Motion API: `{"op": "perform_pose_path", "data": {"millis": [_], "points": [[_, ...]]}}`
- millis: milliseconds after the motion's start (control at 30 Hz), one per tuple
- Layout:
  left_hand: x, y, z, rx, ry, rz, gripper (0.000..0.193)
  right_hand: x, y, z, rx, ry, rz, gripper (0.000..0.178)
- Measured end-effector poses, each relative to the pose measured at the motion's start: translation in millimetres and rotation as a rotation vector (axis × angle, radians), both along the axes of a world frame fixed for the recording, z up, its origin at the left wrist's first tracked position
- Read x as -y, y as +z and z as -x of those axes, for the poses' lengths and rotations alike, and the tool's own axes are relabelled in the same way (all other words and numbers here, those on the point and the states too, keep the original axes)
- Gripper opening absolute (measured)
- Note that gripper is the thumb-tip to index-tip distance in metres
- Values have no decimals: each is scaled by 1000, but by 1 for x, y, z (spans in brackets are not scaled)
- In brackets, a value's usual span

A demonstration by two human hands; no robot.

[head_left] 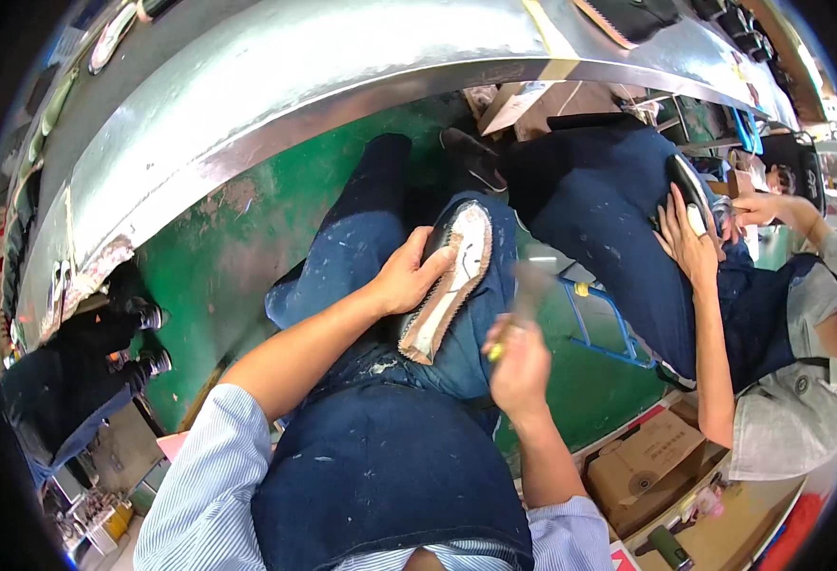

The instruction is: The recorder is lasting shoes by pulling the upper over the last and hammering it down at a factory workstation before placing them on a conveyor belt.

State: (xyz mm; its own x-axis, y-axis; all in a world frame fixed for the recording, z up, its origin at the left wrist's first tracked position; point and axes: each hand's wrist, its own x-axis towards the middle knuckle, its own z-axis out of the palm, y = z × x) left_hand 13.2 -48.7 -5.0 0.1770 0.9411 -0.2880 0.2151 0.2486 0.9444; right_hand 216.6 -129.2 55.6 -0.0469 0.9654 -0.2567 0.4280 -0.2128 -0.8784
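A dark shoe without an outsole lies bottom up across my thighs, its toe pointing away from me. Its underside shows a white and brown insole area with a ridged, pleated edge around it. My left hand is closed around the shoe's left side, the thumb pressing on the underside. To the right of the shoe, my right hand grips a hammer with a yellow-green part on its handle. The hammer's head is smeared by motion and stands apart from the shoe.
A metal-topped workbench curves across the far side, with shoes along it. At right a co-worker holds another dark shoe on the lap. A blue metal stool frame and an open cardboard box stand between us. Another person's legs show at left.
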Motion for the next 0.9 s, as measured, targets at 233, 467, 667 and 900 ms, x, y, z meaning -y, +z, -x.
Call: {"op": "perform_pose_path", "data": {"millis": [233,467,667,900], "points": [[1,-15,4,143,26,57,46,-12,20,11,-115,-100,-117,34],[4,-22,8,279,87,127,41,-10,16,14,-123,-108,-176,32],[1,-37,10,203,147,81,44,-20,14,1,-70,132,277,37],[7,-42,3,224,252,109,54,-36,14,17,429,425,121,33]]}}
